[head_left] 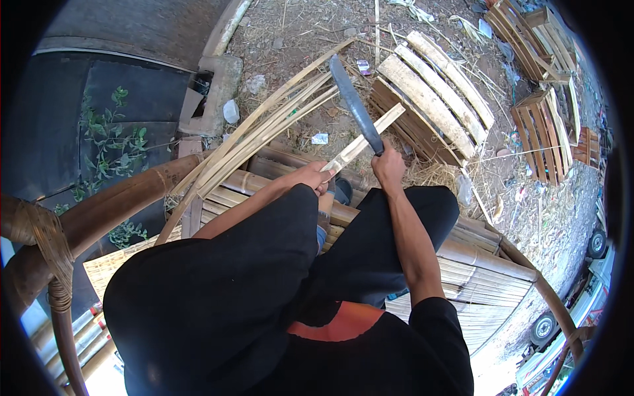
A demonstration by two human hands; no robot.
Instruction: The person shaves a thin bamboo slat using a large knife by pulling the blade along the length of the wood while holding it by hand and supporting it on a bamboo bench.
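Note:
My left hand (313,176) is closed round the near end of a pale bamboo strip (362,141), which slants up and to the right over my knees. In my right hand (389,165) is the handle of a machete (356,99), its long dark blade pointing away and slightly left. The blade crosses the strip near its middle; whether it touches or only passes over cannot be made out. Long split bamboo strips (264,122) lie in a loose bundle left of my hands, resting on the bamboo bench (492,267) where I sit.
A slatted wooden crate (432,92) stands on the littered ground just beyond my right hand. More crates (538,135) are at the far right. A curved bamboo armrest (125,204) and a leafy plant (115,152) are on the left. Parked vehicles (545,327) show at lower right.

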